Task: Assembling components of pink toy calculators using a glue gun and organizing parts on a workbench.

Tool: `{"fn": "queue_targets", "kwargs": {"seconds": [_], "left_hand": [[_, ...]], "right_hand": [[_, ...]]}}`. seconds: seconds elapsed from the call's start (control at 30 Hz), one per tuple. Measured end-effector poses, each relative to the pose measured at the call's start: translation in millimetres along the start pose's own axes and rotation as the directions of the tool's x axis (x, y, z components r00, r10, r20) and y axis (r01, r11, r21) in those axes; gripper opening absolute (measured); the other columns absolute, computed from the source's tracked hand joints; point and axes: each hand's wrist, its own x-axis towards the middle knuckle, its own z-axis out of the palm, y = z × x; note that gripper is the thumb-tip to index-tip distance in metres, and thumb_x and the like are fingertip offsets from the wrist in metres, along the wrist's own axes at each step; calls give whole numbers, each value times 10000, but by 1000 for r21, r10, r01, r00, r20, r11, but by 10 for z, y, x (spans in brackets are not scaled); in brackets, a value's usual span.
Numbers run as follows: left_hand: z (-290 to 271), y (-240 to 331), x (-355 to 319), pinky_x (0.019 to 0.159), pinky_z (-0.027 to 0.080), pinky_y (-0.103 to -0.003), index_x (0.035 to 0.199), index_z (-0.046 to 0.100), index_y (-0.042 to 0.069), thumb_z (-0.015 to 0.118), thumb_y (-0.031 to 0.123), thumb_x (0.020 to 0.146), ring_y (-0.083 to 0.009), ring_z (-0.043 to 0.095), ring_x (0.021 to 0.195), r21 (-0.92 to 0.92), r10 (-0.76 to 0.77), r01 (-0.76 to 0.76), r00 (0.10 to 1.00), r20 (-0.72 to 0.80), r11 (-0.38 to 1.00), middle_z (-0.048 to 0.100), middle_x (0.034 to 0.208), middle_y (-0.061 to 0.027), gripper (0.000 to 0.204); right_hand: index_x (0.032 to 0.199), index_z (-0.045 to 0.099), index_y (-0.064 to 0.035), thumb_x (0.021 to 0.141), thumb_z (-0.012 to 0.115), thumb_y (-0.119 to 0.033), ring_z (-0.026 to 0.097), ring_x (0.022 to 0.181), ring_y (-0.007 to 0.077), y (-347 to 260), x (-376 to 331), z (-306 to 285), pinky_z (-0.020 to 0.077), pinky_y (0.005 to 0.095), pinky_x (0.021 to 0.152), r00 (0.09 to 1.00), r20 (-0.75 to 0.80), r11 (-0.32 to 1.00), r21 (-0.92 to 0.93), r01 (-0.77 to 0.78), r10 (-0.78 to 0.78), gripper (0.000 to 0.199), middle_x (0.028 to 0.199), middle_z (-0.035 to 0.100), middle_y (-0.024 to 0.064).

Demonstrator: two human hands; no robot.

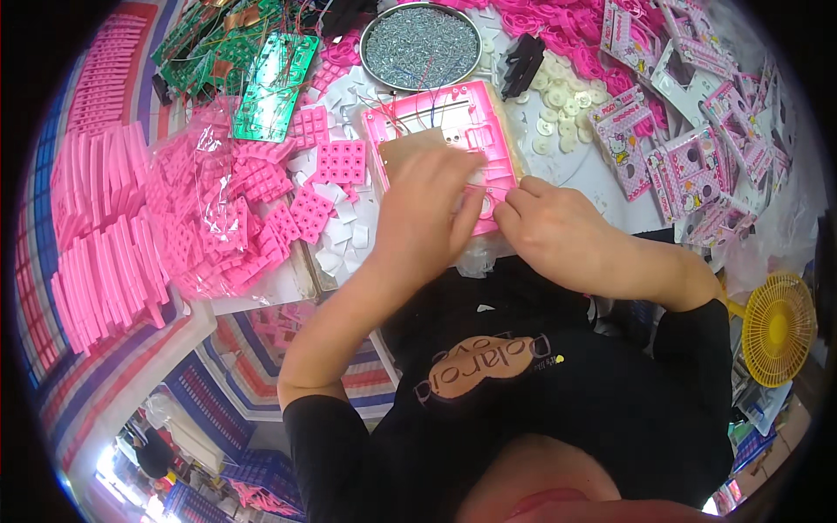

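Observation:
A pink plastic casing (499, 139) lies open side up in front of me, with thin wires and a silver strip inside it. A flat brown board (403, 155) covers part of its left half. My left hand (429, 205) is over the casing's lower left part, its fingers bent and its thumb apart from them, with nothing visible between. At the casing's lower right corner, my right hand (551, 225) has its fingers curled and pressed together; whatever they pinch is hidden.
A round metal tray (363, 54) of small screws stands behind the casing. Pink keypads (340, 162), green circuit boards (275, 87) and pink plastic parts (109, 279) lie left. To the right are white discs (567, 100), black parts (523, 65) and printed cards (689, 170). A yellow fan (779, 329) stands lower right.

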Motion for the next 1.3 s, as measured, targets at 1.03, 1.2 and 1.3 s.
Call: {"fn": "queue_targets", "kwargs": {"seconds": [1.03, 1.2, 1.3], "left_hand": [[-11, -7, -520, 721, 494, -378, 1258, 669, 157, 720, 99, 738, -233, 605, 881, 203, 221, -299, 916, 335, 932, 626, 1029, -22, 526], [1, 69, -471, 713, 466, -371, 1269, 652, 137, 715, 113, 736, -221, 585, 870, 236, 202, -307, 902, 381, 922, 608, 1013, -21, 537], [19, 120, -434, 703, 453, -378, 1252, 650, 125, 724, 123, 734, -216, 579, 862, 286, 143, -285, 892, 429, 915, 600, 1002, -25, 523]], "right_hand": [[1195, 704, -88, 762, 801, -99, 545, 532, 215, 64, -469, 699, 430, 349, 466, 868, -474, 982, 178, -69, 147, 444, 627, 531, 30], [1363, 620, -53, 821, 686, -89, 594, 553, 207, -62, -623, 527, 460, 338, 471, 977, -154, 989, -4, -149, 147, 547, 626, 580, 35], [1396, 598, -88, 851, 642, -137, 651, 605, 238, -58, -556, 259, 501, 374, 507, 964, 177, 980, -43, -192, 196, 549, 657, 642, 67]]}}
